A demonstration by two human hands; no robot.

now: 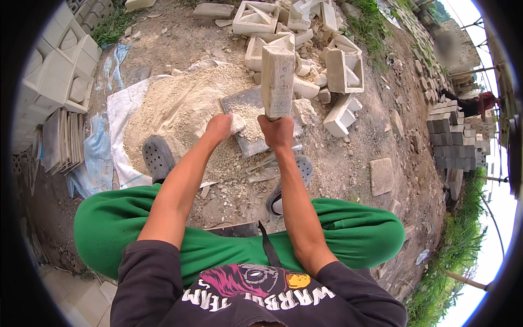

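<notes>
My right hand (277,132) is closed around the short grip of a block-headed mallet (278,82), its pale, dusty rectangular head raised upright above the fist. My left hand (219,128) pinches a whitish chunk of broken block (236,123) at the left side of a dark grey slab (253,147). Crushed pale rubble (250,129) lies on that slab between the two hands. To the left, a heap of pale crumbs and powder (169,109) spreads over a white sack sheet (115,106). The mallet head hides part of the broken blocks behind it.
Broken hollow blocks (344,71) are piled beyond the slab. My grey clogs (158,155) flank the work area. Pale patterned blocks (60,60) and thin boards (64,139) stand at left. Stacked grey blocks (449,131) and another person (482,103) are at far right.
</notes>
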